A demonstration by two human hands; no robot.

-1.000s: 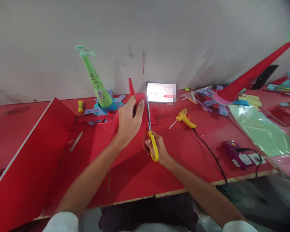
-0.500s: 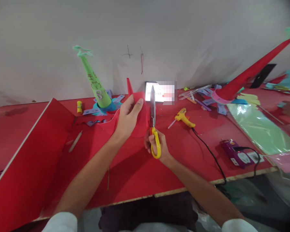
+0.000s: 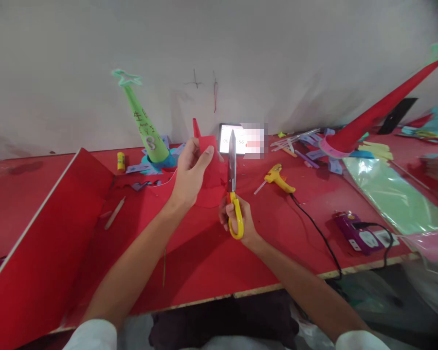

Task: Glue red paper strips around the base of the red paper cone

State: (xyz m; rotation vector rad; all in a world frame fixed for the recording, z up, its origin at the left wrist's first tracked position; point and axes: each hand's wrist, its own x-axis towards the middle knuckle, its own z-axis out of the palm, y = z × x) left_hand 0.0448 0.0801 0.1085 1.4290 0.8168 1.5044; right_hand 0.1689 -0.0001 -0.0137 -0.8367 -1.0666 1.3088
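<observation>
My left hand (image 3: 192, 167) pinches a piece of red paper (image 3: 213, 177), thumb on its near face and fingers behind it. A narrow red tip (image 3: 196, 128) rises just behind that hand. In my right hand (image 3: 241, 216) is a pair of scissors (image 3: 232, 165) with yellow handles, the blades pointing up and away, close to each other. The blades stand just right of the red paper, and I cannot tell whether they touch it. Red on red hides part of the paper's outline against the tabletop.
A green cone hat (image 3: 146, 124) stands back left near a glue stick (image 3: 121, 162). A red board (image 3: 47, 243) stands on the left. Rightward lie a yellow glue gun (image 3: 279, 180), its cord, a purple power box (image 3: 361, 233) and a red cone (image 3: 379, 109). Behind the scissors rests a lit phone (image 3: 224, 132).
My left hand has shifted slightly left and turned a little, and the red paper in it now shows more of its face. The scissors stay nearly still.
</observation>
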